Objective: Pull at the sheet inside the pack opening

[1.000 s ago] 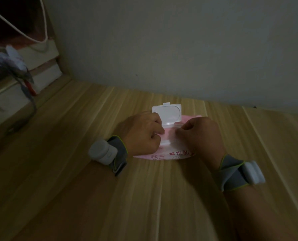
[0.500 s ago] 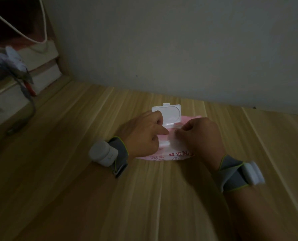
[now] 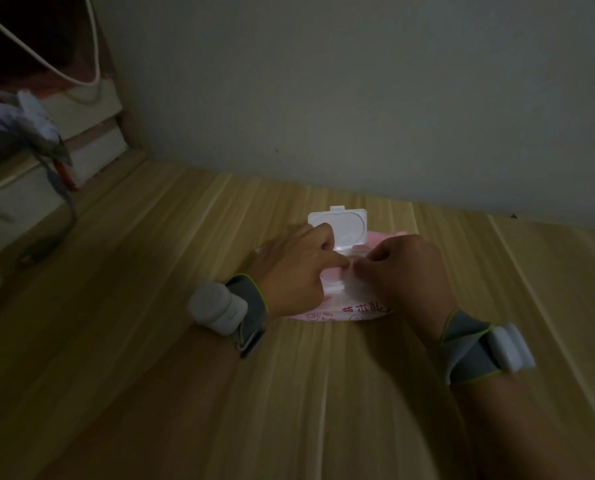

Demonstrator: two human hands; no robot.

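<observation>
A flat pink wipes pack [image 3: 344, 311] lies on the wooden table [image 3: 185, 393], near the wall. Its white flip lid [image 3: 341, 226] stands open and tilted back. My left hand [image 3: 296, 268] rests on the left part of the pack, its index finger stretched out and pressing beside the opening. My right hand [image 3: 407, 271] covers the right part, and its fingertips pinch a thin whitish sheet [image 3: 352, 270] at the opening. The two hands' fingertips almost meet there. Each wrist carries a grey strap with a white device.
A grey wall [image 3: 358, 98] runs close behind the pack. At the far left stands a shelf with stacked white boxes [image 3: 91, 157], crumpled paper [image 3: 29, 116] and a white cable [image 3: 46, 64]. The scene is dim.
My left index finger has uncurled from a fist and reached right to the opening. My right hand stayed at the opening, still pinching. The pack has not moved.
</observation>
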